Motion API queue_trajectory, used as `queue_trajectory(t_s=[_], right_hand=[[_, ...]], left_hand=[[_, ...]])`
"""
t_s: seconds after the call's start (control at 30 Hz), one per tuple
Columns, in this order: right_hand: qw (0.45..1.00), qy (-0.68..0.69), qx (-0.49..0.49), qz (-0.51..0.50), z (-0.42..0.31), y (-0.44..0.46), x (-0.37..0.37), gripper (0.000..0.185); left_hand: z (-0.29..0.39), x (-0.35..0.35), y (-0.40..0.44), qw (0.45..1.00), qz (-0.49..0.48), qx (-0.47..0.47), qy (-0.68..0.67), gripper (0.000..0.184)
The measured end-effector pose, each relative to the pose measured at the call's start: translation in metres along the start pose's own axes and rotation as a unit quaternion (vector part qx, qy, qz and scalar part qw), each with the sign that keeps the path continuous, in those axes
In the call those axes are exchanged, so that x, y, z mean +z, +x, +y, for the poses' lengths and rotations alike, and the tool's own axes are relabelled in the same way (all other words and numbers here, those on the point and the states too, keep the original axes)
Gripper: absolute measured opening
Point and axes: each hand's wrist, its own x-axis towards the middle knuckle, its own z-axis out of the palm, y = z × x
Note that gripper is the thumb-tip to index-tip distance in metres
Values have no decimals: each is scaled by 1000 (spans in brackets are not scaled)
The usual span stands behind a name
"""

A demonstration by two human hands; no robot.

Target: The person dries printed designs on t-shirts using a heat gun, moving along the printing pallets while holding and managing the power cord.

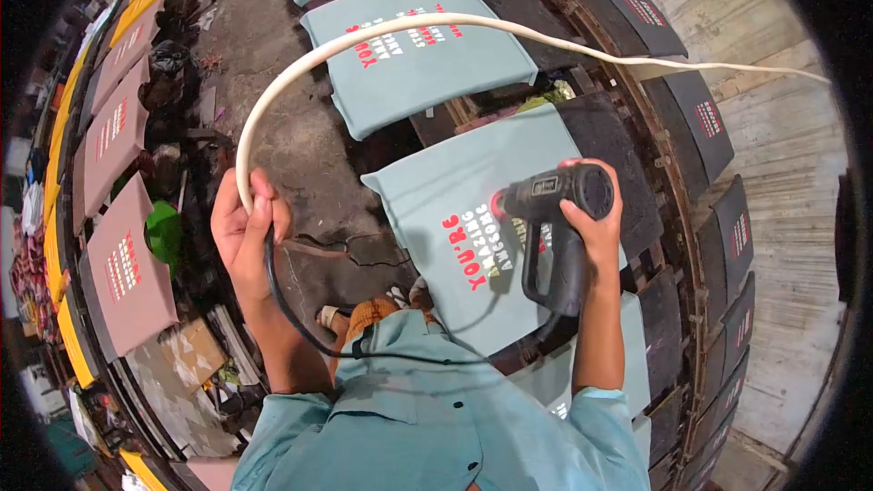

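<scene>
My right hand (596,218) is wrapped round a black heat gun (559,218), its nozzle pointing left over a light teal fabric panel (427,191). Red and white lettering (473,255) is printed on that panel, and a small red glow shows at the nozzle. On the left, my left hand (250,227) pinches a cable where its thick white part (314,55) meets the thin black cord (296,323). The white cable arches over the panels to the far right. The black cord loops down past my shirt towards the gun.
More printed teal panels (436,55) lie on dark boards ahead. Pink printed panels (132,273) line a rack on the left, and black printed ones (705,123) hang along the right rail. Between the racks is a cracked floor (264,45). A pale corrugated wall (791,191) stands at right.
</scene>
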Motion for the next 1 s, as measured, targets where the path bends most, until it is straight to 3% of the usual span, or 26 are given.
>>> queue_trajectory(t_s=[0.1, 0.23, 0.33, 0.47, 0.53, 0.63, 0.67, 0.73, 0.77, 0.8, 0.83, 0.87, 0.93, 1.0], right_hand=[[998, -22, 36, 50, -13, -15, -9, 56], [998, -34, 52, 32, -22, -51, -26, 60], [989, -66, 61, 121, -32, -75, -37, 61], [983, -75, 57, 160, -47, -87, -45, 60], [978, -116, -16, 173, -41, -79, -69, 64], [938, 26, -19, 344, -39, -48, -56, 59], [942, 50, -34, 330, -26, -38, -66, 58], [934, 23, -89, 345, -15, 7, -30, 60], [948, 25, -98, 302, -4, 34, -7, 58], [959, -64, -136, 240, 15, 59, 4, 58], [973, -87, -133, 170, 12, 86, 46, 58], [969, -108, -159, 153, 20, 131, 138, 59], [985, 28, -72, 155, 31, 174, 197, 60], [989, -55, -30, 130, 38, 209, 228, 59]], left_hand=[[-7, -10, 5, 999, -21, -28, -21, 17], [-13, -9, 25, 997, -49, -45, -26, 16], [-19, -5, 44, 994, -78, -67, -42, 16], [-28, -9, 74, 990, -114, -67, -45, 16], [-29, -15, 88, 987, -126, -68, -69, 15], [-29, -38, 117, 990, -120, -38, -69, 15], [-28, -49, 129, 993, -103, -35, -56, 15], [-29, -78, 161, 997, -68, -27, -35, 15], [-30, -95, 180, 996, -77, -24, -38, 14], [-31, -112, 198, 996, -76, -23, -47, 13], [-32, -130, 216, 995, -77, -24, -58, 13], [-45, -161, 256, 993, -86, -27, -76, 13], [-49, -190, 295, 990, -96, -32, -98, 14], [-46, -210, 327, 990, -76, -36, -112, 14]])
